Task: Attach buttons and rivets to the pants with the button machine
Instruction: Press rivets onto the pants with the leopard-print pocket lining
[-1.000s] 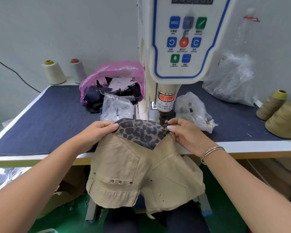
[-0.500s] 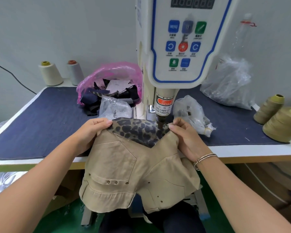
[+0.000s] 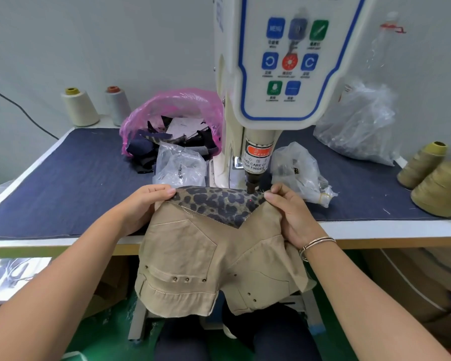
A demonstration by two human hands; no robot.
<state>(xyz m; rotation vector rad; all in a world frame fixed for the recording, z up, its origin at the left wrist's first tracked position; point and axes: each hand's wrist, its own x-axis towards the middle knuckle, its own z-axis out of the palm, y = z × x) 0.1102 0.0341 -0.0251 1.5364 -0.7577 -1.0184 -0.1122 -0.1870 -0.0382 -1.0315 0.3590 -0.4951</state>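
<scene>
Currently left hand point(image 3: 141, 207) and right hand point(image 3: 289, 212) are each pinching the pants point(image 3: 208, 256), waistband stretching between them | punch point(image 3: 251, 182) is sitting just past right fingertips point(image 3: 268, 196) | risk: finger creeping under punch; fabric slackening, shifting the rivet | button machine point(image 3: 284, 74) is looming beyond.

This is a garment workshop, at a worker's own station. A cream, blue-trimmed button machine with a coloured keypad point(image 3: 284, 61) rises from a white-edged table covered in dark blue denim cloth point(image 3: 71, 183). Left of the machine stand two pale conical thread spools point(image 3: 80, 106) against the grey wall, with a pink plastic bag of dark fabric scraps point(image 3: 172, 118) between them and the machine. Right of the machine lie clear plastic bags of small parts point(image 3: 300, 168) and large olive-tan thread cones point(image 3: 440, 186)
</scene>
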